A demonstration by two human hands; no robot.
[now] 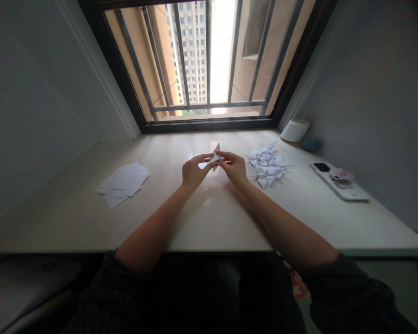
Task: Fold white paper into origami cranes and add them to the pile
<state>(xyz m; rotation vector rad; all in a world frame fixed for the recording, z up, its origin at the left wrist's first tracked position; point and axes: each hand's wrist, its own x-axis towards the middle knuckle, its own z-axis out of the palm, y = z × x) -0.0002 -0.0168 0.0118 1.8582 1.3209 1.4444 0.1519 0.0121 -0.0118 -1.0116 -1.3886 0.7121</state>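
Observation:
Between my two hands, just above the middle of the table, is a small piece of folded white paper (216, 157) with a pointed tip upward. My left hand (195, 170) pinches it from the left with thumb and fingers. From the right, my right hand (234, 167) grips it the same way, fingertips close to those of the left. The fingers cover part of the paper, so its full shape is hidden. Right of my right hand lies a pile of folded white paper pieces (268, 162) with pointed ends. Several flat white paper sheets (125, 181) lie loosely stacked on the left.
The pale table (209, 222) reaches back to a barred window (209, 60). At the right rest a phone (337, 183) with a round attachment on its back, a white cylindrical object (295, 130) and a bluish rounded object (310, 145). Walls close in both sides.

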